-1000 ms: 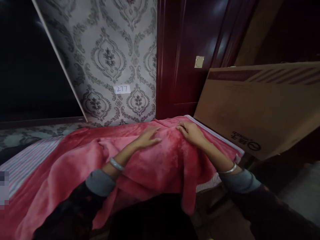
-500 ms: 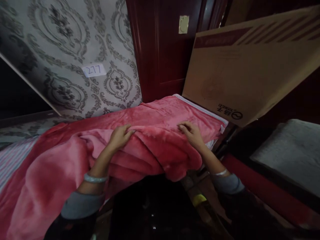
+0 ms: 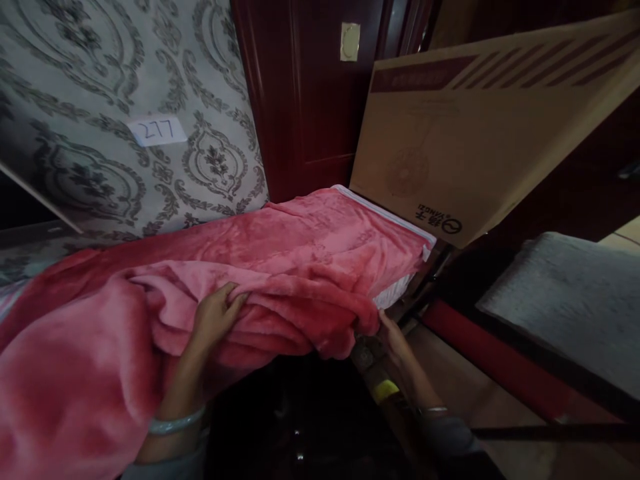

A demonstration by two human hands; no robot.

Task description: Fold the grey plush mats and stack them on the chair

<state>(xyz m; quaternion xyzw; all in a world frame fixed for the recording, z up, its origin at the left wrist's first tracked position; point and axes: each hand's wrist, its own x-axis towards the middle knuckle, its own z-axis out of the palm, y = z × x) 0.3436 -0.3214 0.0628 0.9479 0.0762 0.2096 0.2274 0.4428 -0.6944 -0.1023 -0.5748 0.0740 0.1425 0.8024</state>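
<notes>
A pink, plush blanket lies partly bunched, its near part gathered in thick folds. My left hand grips the near fold, thumb on top and fingertips sunk in the pile. At the fold's right end, my right hand pinches the blanket's edge; its fingertips are partly hidden by the cloth. Beyond the folds the blanket lies flatter, reaching a white trim at the far right end. White ruffled cloth shows below that end.
A large cardboard box leans behind the right end. Patterned wallpaper with a paper marked 277 is at the back, beside a dark red panel. A grey plush seat stands to the right.
My right hand has moved down and toward me, from above the blanket to the fold's right edge. My left hand has shifted slightly left and nearer. The view has turned a little right.
</notes>
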